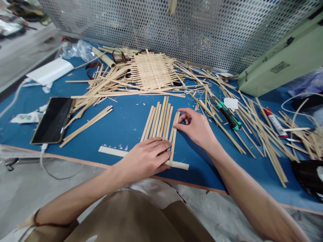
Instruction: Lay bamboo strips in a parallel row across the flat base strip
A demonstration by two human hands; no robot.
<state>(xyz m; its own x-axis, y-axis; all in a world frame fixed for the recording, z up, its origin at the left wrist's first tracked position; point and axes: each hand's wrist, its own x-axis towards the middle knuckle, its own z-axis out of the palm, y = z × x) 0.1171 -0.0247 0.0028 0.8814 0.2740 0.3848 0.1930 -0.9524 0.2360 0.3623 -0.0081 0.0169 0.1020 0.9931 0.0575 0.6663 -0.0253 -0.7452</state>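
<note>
On the blue worktable (123,126), several parallel bamboo strips (158,122) lie in a row, laid across a wider pale strip (113,152). My left hand (143,161) rests flat on the near ends of the row, fingers together and covering the crossing. My right hand (194,126) sits at the row's right side, its fingertips touching the outermost strip. Farther back lies a woven bamboo mat (152,72), with loose strips (96,82) fanned out around it.
A green-and-black utility knife (227,113) and a red-capped tube (275,122) lie among scattered strips at right. A black phone (51,120) lies at left. A perforated metal panel (176,30) stands behind the table, and a pale green case (280,57) stands back right.
</note>
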